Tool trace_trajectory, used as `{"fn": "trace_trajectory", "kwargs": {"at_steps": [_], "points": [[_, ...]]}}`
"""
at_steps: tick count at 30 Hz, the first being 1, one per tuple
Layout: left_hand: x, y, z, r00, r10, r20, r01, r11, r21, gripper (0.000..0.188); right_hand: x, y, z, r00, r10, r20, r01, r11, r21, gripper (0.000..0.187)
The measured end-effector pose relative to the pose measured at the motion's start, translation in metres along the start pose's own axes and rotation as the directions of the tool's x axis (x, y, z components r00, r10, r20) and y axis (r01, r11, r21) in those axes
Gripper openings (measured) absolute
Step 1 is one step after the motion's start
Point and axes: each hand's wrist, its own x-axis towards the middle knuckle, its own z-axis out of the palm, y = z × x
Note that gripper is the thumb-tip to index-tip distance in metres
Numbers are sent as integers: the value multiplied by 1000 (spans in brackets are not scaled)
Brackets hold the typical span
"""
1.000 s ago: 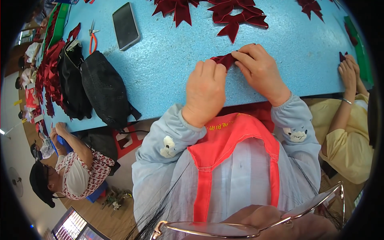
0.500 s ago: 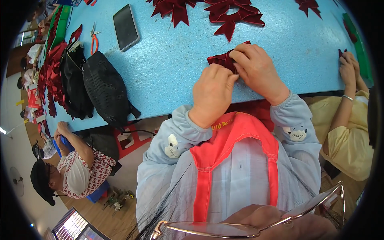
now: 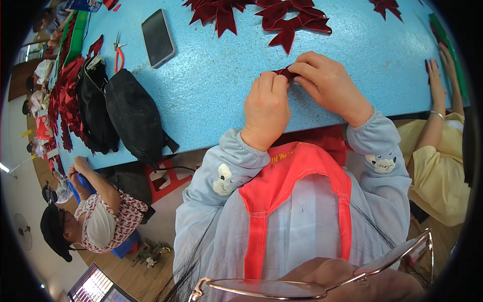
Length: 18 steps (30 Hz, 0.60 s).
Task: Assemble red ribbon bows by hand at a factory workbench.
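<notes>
Here were both hands at close quarters, and right between them sat the dark red ribbon [image 3: 285,73], over the blue worktop [image 3: 211,100], to the right of the phone [image 3: 158,38] and nearer the person. The left hand [image 3: 266,110] was bunched up narrow, knuckles on top, its fingers closed on the ribbon's left end, the thumb out of sight. The right hand [image 3: 327,83] had the other end, pinched between thumb and forefinger! Over on the phone's left lay the orange-handled pliers [image 3: 119,56]; on its near side slumped a black pouch [image 3: 132,110], with an open black bag [image 3: 95,108] just beside that and a heap of red ribbons [image 3: 65,98] further left again. To the phone's right, two clusters of red bows [image 3: 297,20] spread across the worktop, and another bow [image 3: 386,8] lay well beyond them. Furthest right of the phone, a co-worker's hands [image 3: 435,85] rested by a green tray [image 3: 450,60], a small dark red piece at one of them.
</notes>
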Motion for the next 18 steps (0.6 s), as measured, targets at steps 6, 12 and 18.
{"fn": "trace_trajectory", "kwargs": {"at_steps": [6, 12, 18], "points": [[-6, 5, 2, 999, -33, -20, 32, 996, -79, 15, -2, -6, 10, 996, -17, -93, 10, 997, -77, 28], [-13, 8, 5, 999, -15, -30, 13, 999, -42, 14, -3, -13, 6, 985, -85, -151, 47, 970, -238, 26], [-15, -1, 1, 985, 161, -56, -157, 986, 62, 18, 2, -8, 9, 990, -111, -87, 86, 964, -251, 23]]}}
